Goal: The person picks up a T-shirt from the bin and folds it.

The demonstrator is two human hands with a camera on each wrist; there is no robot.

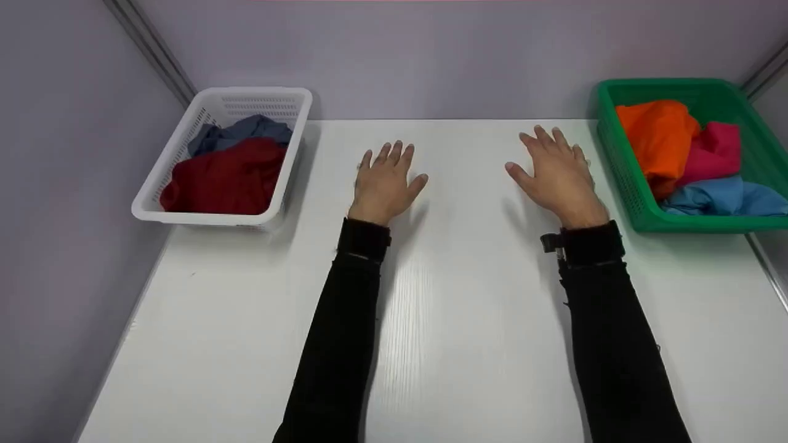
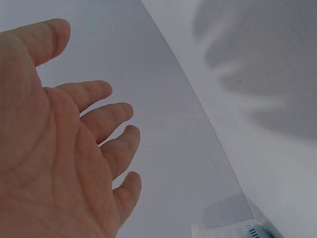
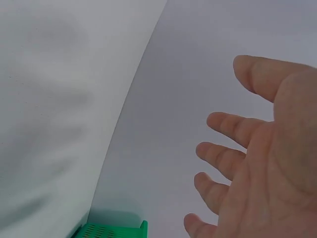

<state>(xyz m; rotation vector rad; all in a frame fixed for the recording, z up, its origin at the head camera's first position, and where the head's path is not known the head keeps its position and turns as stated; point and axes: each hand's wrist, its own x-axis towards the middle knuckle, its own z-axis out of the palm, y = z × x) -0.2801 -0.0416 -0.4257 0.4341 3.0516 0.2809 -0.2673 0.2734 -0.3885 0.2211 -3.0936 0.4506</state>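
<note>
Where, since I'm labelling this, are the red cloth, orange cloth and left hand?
Red cloth (image 1: 228, 176): head view, visible middle.
Orange cloth (image 1: 662, 140): head view, visible middle.
Left hand (image 1: 383, 186): head view, its back.

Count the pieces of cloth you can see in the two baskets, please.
5: red cloth and grey-blue cloth in the white basket; orange cloth, pink cloth and light-blue cloth in the green basket. More may be hidden underneath.

A person's bare right hand (image 3: 262, 163), palm showing and fingers (image 3: 233, 126) spread apart, hangs well clear of a green slotted basket (image 3: 114, 231), above and to its right. Behind the partly visible basket rises a pale lavender wall (image 3: 173, 99); to the basket's upper left, blurred grey shadows (image 3: 59, 96) cross a white tabletop (image 3: 114, 49).
</note>
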